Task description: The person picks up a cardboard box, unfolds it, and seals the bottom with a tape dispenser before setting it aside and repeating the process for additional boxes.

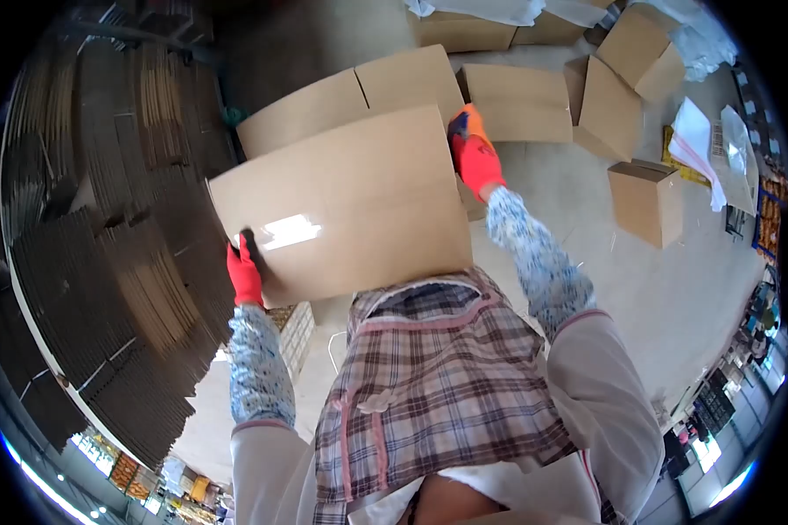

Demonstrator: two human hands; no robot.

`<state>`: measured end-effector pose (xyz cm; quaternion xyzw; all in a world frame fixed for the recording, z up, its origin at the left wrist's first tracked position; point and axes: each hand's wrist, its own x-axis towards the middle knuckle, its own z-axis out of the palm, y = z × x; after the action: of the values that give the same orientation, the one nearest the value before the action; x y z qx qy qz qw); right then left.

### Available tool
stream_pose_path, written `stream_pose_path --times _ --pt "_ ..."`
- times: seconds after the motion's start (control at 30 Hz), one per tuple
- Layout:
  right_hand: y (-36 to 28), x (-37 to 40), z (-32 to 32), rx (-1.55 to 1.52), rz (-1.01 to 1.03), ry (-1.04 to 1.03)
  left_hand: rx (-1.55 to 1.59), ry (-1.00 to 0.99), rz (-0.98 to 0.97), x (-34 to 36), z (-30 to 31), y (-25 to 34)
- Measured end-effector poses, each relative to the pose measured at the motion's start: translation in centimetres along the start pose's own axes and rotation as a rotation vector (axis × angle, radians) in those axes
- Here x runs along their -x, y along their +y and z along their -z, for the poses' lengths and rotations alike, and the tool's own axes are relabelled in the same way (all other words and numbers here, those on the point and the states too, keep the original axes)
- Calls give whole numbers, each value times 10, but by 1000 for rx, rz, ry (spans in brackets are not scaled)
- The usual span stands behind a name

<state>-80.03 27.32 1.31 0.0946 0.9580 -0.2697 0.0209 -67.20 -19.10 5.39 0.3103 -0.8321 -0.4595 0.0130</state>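
A large brown cardboard box (359,206) with a shiny strip of tape on its near side is held up in front of my body. My left hand (246,273), in a red glove with a dark thumb, grips the box's lower left edge. At the upper right corner my right hand (477,157), in a red glove with orange and dark fingertips, is closed on the box. The box's far flaps (403,79) stand out beyond the near side. What is inside the box is hidden.
Tall stacks of flattened cardboard (114,236) fill the left side. Several open boxes stand on the floor at the upper right, among them one box (517,101) and a separate smaller box (643,201). White sacking (699,149) lies near the right edge.
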Motion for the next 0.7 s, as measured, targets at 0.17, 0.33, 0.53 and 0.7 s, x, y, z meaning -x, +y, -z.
stream_pose_path --times 0.17,0.33,0.53,0.7 --pt "6 9 -36 -101 -322 41 116 -40 65 9 4 2" --pt "95 46 -113 -426 -181 140 1078 -722 430 13 38 -23" --pt "228 199 -10 -1644 -1125 -407 1161 -896 446 49 -70 -78" --pt "211 193 -15 -1068 -1165 -446 1318 -1453 503 70 -139 125"
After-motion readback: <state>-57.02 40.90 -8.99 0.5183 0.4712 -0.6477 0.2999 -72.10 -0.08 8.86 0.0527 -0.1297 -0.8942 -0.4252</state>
